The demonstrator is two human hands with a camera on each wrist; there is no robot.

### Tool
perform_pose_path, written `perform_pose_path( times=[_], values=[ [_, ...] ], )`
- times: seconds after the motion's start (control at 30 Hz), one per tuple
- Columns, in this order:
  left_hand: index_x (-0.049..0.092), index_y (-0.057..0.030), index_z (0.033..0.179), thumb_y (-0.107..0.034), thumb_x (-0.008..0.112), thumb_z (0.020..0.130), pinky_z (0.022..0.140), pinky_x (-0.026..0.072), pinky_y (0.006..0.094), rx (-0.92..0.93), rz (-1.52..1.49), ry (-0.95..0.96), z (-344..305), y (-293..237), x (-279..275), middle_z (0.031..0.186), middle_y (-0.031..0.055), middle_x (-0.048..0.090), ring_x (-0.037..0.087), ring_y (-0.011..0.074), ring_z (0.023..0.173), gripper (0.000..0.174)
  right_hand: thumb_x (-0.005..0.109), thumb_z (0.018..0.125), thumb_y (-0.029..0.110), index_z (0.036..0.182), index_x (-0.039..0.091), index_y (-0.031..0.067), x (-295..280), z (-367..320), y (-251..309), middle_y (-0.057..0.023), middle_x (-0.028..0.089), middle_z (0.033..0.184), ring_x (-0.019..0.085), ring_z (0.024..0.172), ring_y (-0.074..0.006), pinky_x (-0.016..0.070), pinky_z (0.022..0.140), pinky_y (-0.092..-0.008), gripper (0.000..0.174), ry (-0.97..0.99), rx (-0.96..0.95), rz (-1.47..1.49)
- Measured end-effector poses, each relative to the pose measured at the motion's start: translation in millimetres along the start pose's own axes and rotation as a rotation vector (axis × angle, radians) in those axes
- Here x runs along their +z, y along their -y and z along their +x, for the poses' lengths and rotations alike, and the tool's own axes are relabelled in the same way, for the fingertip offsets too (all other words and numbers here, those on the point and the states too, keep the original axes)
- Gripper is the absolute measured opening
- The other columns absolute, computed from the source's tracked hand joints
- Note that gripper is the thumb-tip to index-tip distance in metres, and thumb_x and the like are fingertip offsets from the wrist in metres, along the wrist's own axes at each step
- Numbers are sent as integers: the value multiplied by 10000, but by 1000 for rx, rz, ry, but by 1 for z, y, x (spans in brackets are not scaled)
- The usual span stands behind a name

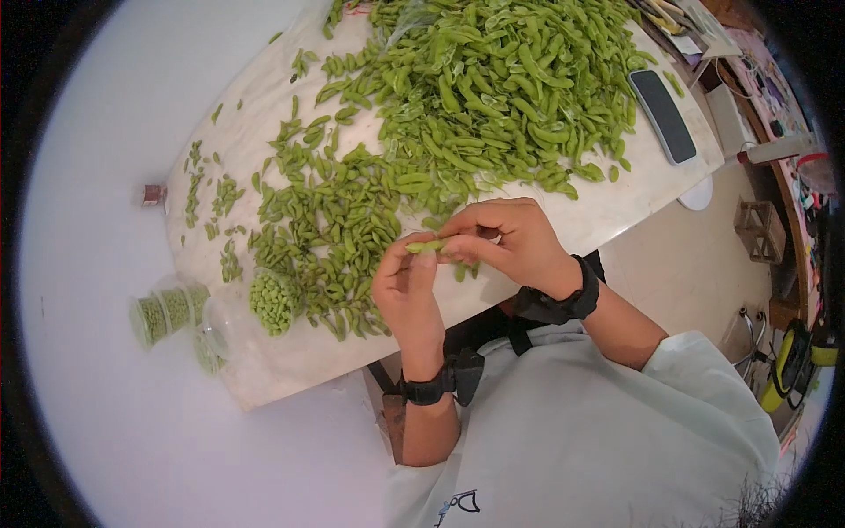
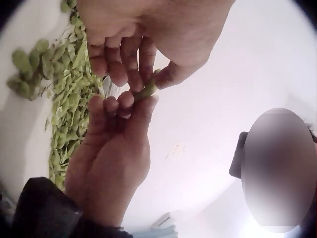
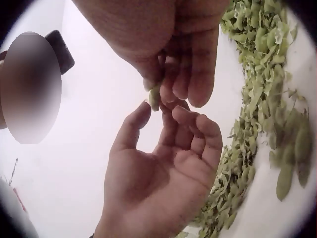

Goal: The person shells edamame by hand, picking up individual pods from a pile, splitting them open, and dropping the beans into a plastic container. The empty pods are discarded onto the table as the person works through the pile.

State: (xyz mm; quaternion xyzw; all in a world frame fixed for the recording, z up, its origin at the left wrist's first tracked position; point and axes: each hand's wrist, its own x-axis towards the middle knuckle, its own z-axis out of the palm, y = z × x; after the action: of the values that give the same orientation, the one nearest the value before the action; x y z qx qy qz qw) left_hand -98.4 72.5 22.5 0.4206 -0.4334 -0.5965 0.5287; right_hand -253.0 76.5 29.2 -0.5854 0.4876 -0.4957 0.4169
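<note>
Both hands meet over the near edge of the table, at a green edamame pod (image 1: 425, 247). My left hand (image 1: 410, 295) pinches one end of the pod between thumb and fingers. From the other side, my right hand (image 1: 519, 239) grips it with thumb and forefinger. The same pod (image 2: 146, 90) shows between the fingertips in the left wrist view. Just left of the hands lies a spread of small pods (image 1: 343, 216), and beyond them rises a big heap of pods (image 1: 528, 88).
A clear tub of shelled beans (image 1: 273, 304) stands at the near left of the pale table (image 1: 290, 370). More clear containers (image 1: 151, 319) of beans are beyond its left edge. A phone (image 1: 662, 116) lies at the right, and small pods (image 1: 227, 195) are scattered left.
</note>
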Motion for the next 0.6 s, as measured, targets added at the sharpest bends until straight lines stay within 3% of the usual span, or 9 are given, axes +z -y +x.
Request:
perform_pose_path(
  times=[0.2, 0.4, 0.5, 0.6],
  values=[
    [581, 71, 1016, -49, 546, 893, 772, 465, 286, 0, -2, -24, 1, -1, 0, 969, 119, 611, 570, 161, 828, 175, 623, 860, 28, 985, 646, -57, 2, -2, 3, -85, 654, 744, 612, 605, -102, 484, 559, -218, 153, 18, 276, 375],
    [580, 78, 1043, -41, 551, 886, 763, 468, 287, -7, -13, -9, 0, 0, 1, 982, 125, 616, 574, 164, 821, 198, 610, 864, 15, 977, 646, -66, 1, -2, 3, -89, 652, 737, 613, 600, -106, 498, 557, -225, 143, 15, 286, 449],
    [578, 79, 1049, -36, 547, 884, 763, 470, 288, -2, -18, 2, 0, 0, 1, 984, 125, 616, 578, 167, 823, 203, 635, 873, 101, 967, 654, -45, 3, -3, -1, -70, 662, 721, 608, 578, -91, 496, 530, -214, 175, -6, 259, 489],
    [577, 79, 1047, -26, 541, 881, 764, 470, 286, 8, -35, 14, -1, -1, 1, 984, 125, 617, 581, 171, 827, 200, 606, 864, 10, 971, 649, -66, 2, -3, 2, -87, 649, 717, 612, 598, -108, 497, 548, -225, 137, -5, 293, 506]
  ],
)
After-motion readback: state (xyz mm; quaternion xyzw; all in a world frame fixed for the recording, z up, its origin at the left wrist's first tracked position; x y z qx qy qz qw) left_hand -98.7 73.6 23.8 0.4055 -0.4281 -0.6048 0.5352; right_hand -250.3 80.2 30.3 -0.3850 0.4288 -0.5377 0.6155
